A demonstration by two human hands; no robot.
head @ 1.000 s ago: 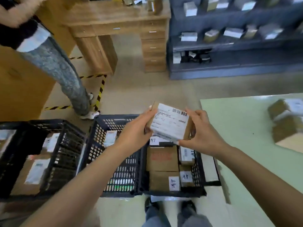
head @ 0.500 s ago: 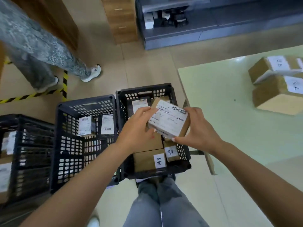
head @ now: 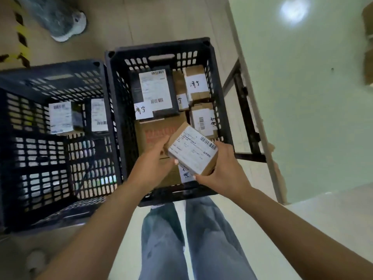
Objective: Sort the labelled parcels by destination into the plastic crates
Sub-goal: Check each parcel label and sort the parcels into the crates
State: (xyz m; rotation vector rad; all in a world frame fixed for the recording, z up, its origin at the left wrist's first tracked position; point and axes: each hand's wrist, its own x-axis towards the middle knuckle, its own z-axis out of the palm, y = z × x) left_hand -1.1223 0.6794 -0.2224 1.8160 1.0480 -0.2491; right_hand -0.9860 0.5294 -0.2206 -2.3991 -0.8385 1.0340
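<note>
Held a small labelled parcel (head: 192, 149) between both hands, just above the near end of the right crate (head: 217, 81), at about 6 o'clock within its opening; left hand (head: 154, 166) curled against the parcel's 9 o'clock edge with the thumb on top, right hand (head: 224, 168) pinching the 4 o'clock corner from beneath. Kept label-up and tilted, probably so the destination could be checked against the handwritten tags on the parcels already lying in that crate. Gripped from two opposite sides, likely to lower it flat onto the large brown carton (head: 155, 132) below without dropping it. Packed around that carton: a dark parcel (head: 153, 89) at 11 o'clock in the crate and tagged brown boxes (head: 196, 83) at 1 o'clock, leaving the near middle as the likeliest spot. Stood a second crate (head: 50, 77) at 9 o'clock, touching the first and holding only a couple of labelled parcels, so apparently meant for another destination. Lay the pale green table (head: 302, 98) at 3 o'clock. Compared with half a second ago, looked much more steeply down and closer in; carried lower and nearer the crate's contents, same two-handed hold kept; gone from view the far shelving, with only a shoe (head: 68, 27) of the other person left at 11 o'clock
</note>
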